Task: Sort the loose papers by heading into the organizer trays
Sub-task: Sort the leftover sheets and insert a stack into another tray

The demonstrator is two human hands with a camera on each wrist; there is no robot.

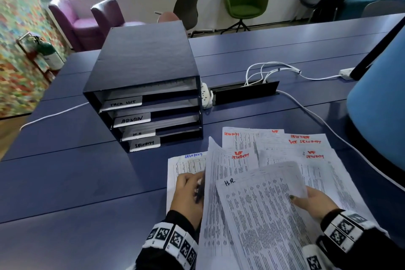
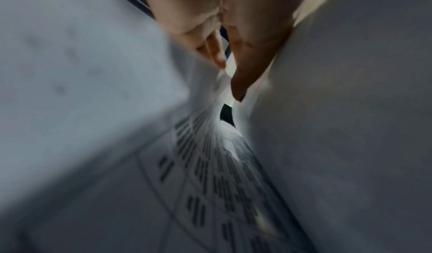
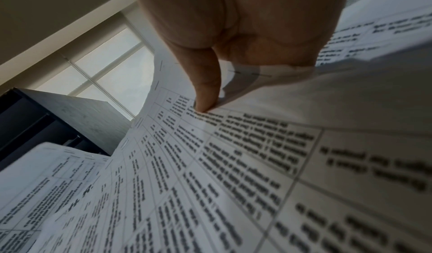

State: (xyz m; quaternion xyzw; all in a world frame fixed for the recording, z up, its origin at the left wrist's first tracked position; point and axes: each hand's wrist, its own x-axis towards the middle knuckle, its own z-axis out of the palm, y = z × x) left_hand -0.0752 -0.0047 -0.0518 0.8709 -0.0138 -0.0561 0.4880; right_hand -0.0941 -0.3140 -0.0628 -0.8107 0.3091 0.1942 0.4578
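A dark blue organizer (image 1: 142, 61) stands on the blue table (image 1: 65, 182). Its four trays are labelled TASK LIST, ADMIN, H.R. (image 1: 138, 134) and SECURITY (image 1: 144, 144). Loose printed papers (image 1: 306, 149) lie fanned out in front of it to the right, most of them headed SECURITY. My right hand (image 1: 311, 200) pinches the right edge of a sheet headed H.R. (image 1: 258, 204), thumb (image 3: 205, 98) on top, and holds it lifted. My left hand (image 1: 188, 190) grips the left edge of a raised sheet with a red SECURITY heading (image 1: 221, 173). Its fingers (image 2: 222, 59) are tucked between the papers.
A white power strip (image 1: 207, 96) and a black cable box (image 1: 243, 92) sit just right of the organizer. White cables (image 1: 317, 120) run across the table past the papers. A blue chair back (image 1: 381, 112) stands close on the right, and more chairs stand beyond the table.
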